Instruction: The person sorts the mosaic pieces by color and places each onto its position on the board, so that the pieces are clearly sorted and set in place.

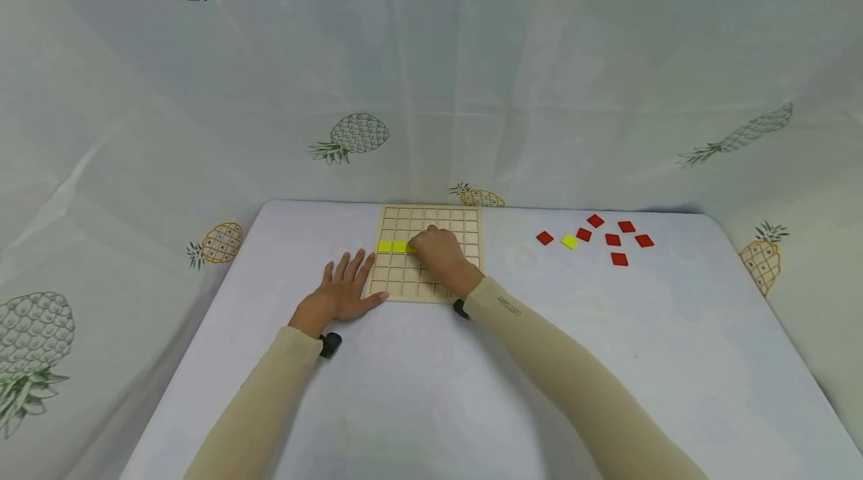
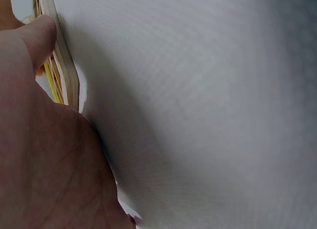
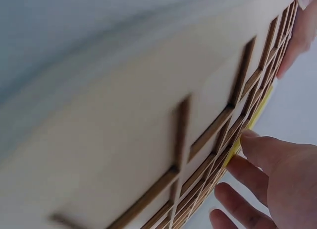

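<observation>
A pale wooden grid board (image 1: 394,290) lies on the white table. Two yellow square tiles (image 1: 392,246) sit side by side in one row from the board's left edge. At the third square of that row, my right hand (image 1: 441,255) pinches another yellow tile (image 3: 233,153) between thumb and index finger, its other fingers loosely bent. My left hand (image 1: 342,296) rests flat beside the board's left side, fingers spread. Its thumb (image 2: 42,38) touches the board's lower left corner. Part of the grid is hidden under the right hand.
Right of the board, several red tiles (image 1: 613,240) lie scattered on the table (image 1: 404,390), with a loose yellow tile (image 1: 569,242) among them. A pineapple-print sheet (image 1: 431,90) hangs behind the table and along its sides.
</observation>
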Tool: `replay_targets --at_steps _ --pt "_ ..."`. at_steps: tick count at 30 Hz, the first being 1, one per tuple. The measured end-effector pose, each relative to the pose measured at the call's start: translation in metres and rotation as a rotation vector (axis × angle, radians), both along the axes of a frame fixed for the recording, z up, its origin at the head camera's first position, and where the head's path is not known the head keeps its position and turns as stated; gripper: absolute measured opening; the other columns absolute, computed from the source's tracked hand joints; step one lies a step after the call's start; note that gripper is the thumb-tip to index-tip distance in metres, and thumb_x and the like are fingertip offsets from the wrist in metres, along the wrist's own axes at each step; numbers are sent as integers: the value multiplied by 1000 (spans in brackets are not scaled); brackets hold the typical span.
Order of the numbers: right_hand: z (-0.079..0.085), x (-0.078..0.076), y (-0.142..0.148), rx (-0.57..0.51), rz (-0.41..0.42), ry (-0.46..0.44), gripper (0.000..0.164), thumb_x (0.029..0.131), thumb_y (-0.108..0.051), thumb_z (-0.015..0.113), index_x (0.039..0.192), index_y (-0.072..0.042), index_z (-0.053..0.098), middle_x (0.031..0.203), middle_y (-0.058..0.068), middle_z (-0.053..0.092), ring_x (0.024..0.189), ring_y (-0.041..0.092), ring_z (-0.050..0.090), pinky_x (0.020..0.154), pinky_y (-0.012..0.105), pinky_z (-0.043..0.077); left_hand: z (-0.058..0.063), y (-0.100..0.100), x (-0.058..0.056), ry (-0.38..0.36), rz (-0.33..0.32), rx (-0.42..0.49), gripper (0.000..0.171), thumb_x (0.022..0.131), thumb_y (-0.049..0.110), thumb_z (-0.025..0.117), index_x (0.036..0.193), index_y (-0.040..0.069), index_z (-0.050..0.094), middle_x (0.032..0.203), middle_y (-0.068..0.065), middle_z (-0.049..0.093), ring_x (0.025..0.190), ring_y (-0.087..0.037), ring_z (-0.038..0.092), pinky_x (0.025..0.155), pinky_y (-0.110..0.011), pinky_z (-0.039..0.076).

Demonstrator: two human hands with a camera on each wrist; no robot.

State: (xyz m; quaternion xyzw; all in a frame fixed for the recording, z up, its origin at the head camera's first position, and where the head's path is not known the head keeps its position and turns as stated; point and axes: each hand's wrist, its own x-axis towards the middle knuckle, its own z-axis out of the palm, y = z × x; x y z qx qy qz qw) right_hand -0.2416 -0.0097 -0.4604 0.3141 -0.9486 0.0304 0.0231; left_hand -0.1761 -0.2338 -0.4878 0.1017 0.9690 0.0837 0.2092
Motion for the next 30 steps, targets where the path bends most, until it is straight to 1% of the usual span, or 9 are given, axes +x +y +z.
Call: replay_targets --at_steps 5,7,10,13,17,21,26,30 --pt "-1 7 15 26 5 1 26 106 -11 65 127 -20 77 135 -4 73 118 23 69 104 42 56 2 3 -1 -7 -1 -13 94 108 64 40 171 9 -3 177 -20 -7 162 -47 -6 127 -67 -3" --pt "0 10 23 13 7 8 27 106 -13 66 130 -20 75 141 -4 69 123 23 67 107 44 54 5 5 0 -20 1 -15 93 108 63 40 171 9 -2 177 -20 -8 162 -47 -7 127 -66 -4" --pt "2 17 39 -27 14 20 29 105 -18 69 134 -20 73 144 -1 68 126 25 65 109 47 52 11 6 2 -36 10 4 94 107 66 40 171 8 0 177 -21 -8 162 -47 -8 127 -66 -6" --pt "4 23 56 -70 21 37 34 103 -22 71 137 -18 71 146 2 66 130 26 63 111 49 50 12 5 3 -35 13 9 95 107 66 39 171 8 0 177 -20 -8 162 -46 -8 127 -65 -7" --pt "5 30 80 -93 29 95 38 100 -22 75 137 -16 72 145 6 67 130 27 63 109 47 52 6 2 2 -23 7 1 94 107 65 39 170 9 -4 177 -19 -10 162 -46 -9 127 -66 -6" --pt "6 35 105 -108 19 151 41 97 -23 80 136 -14 73 143 7 68 126 27 65 106 45 53 1 -1 0 -11 11 12 95 107 64 41 170 8 -3 177 -20 -9 162 -47 -8 126 -67 -5" --pt "5 38 137 -126 -31 169 45 94 -23 83 136 -11 73 143 10 68 125 29 66 105 46 53 0 0 0 -7 15 28 96 106 63 44 170 8 -1 177 -21 -8 161 -48 -8 126 -68 -6" --pt "3 39 163 -120 -80 160 48 93 -22 84 137 -9 72 144 12 67 125 32 65 106 48 53 0 2 1 -6 12 36 94 108 59 46 170 6 -1 176 -22 -7 161 -49 -8 126 -68 -6"
